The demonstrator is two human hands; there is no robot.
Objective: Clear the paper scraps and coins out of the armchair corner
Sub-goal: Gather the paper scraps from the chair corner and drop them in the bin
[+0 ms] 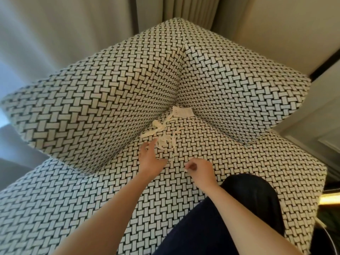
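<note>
Head view: left hand (150, 161), fingers spread wide, reaches for paper scraps (164, 138) just beyond its fingertips. Right hand (199, 170) pinches a small scrap (186, 170). Next: gather the strips together.

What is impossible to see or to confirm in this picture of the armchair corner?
All from the head view:
- Coins: none can be made out; the busy weave of the seat cushion or the paper scraps may hide them.
- Print on the rectangular slip: too small to read.
- Right hand: something small and pale shows at its fingertips, too tiny to identify.
- The crease under the scraps: covered by them.
</note>
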